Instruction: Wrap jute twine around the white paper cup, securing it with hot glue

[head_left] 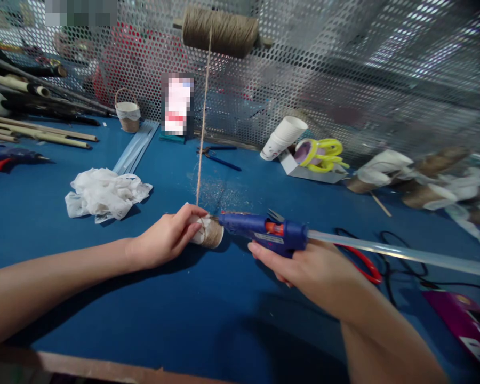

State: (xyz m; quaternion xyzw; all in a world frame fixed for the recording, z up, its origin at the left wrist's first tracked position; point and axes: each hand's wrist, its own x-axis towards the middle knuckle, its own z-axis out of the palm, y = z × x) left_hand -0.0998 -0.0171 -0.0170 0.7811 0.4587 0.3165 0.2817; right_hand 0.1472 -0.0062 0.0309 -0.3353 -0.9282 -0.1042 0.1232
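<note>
At mid-desk (104, 298), left hand (166, 240) clamped round the small paper cup (208, 233), half wrapped in twine (202, 133) running taut up to the spool (221, 32). Right hand (304, 266) wrapped tight about the blue glue gun (264, 232), nozzle right at the cup's wrapped end, perhaps touching, hard to call from this angle. Risks: hot glue reaching the left fingers (192, 226) so near the tip; twine slackening and unwinding; cord snagging the red scissors (364, 266).
</note>
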